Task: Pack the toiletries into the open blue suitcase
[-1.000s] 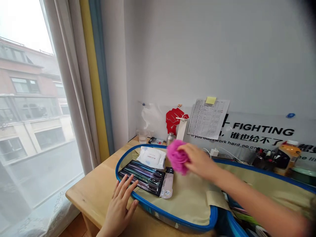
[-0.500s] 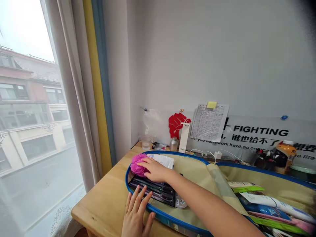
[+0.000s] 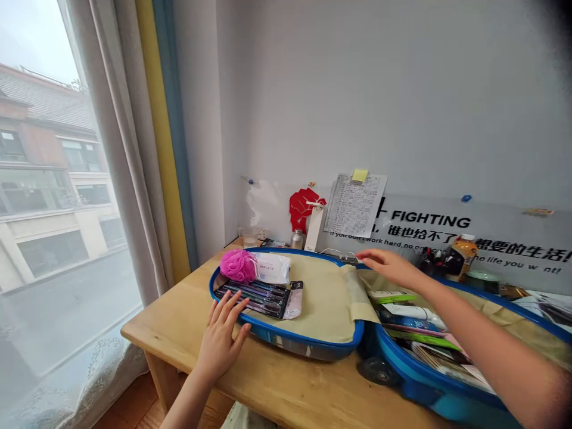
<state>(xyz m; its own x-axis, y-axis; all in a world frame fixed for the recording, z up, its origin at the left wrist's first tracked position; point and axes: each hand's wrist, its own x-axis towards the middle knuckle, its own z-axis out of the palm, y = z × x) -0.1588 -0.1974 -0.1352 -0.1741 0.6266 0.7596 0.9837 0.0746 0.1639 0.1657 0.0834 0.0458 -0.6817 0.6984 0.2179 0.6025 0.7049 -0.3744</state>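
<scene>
My left hand [image 3: 223,341] rests with spread fingers at the near rim of the case [image 3: 308,341], gripping nothing. My right hand [image 3: 389,266], loosely open and seemingly empty, is near the hinge [image 3: 356,292]. The puff [image 3: 238,266] lies inside, beside the wipes [image 3: 274,268], behind the pens [image 3: 264,297]. I judge this as between placings; another would need a new right-hand grasp.

The left hand [image 3: 222,333] and right hand [image 3: 393,265] are bare, as are the slender forearms [image 3: 487,339]; below the table's [image 3: 179,316] front edge shows pale cloth [image 3: 245,418] (garment type unclear).
</scene>
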